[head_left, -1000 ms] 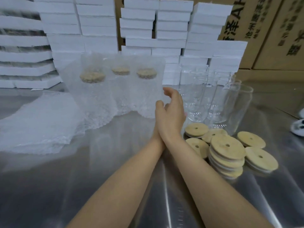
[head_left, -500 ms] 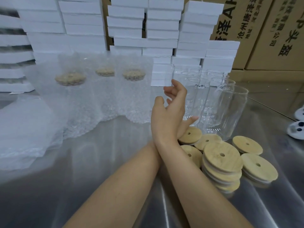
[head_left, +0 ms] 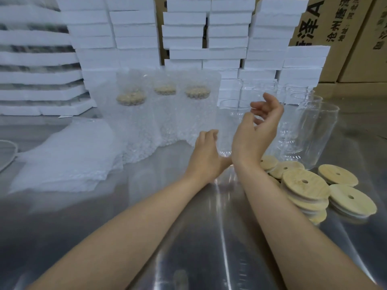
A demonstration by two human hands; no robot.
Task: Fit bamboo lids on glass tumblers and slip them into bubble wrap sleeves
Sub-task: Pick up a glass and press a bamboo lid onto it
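The hands have uncrossed: left hand [head_left: 206, 155] and right hand [head_left: 256, 130], both grips released, now flank a bare tumbler [head_left: 227, 126], likely next.

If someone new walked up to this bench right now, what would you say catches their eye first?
Probably the two bare hands, left and right, raised mid-bench and holding nothing, in front of the empty glass tumblers. Behind the left hand stand three lidded tumblers in bubble wrap sleeves, and at the right lies a pile of bamboo lids. Stacked white foam boxes fill the back.
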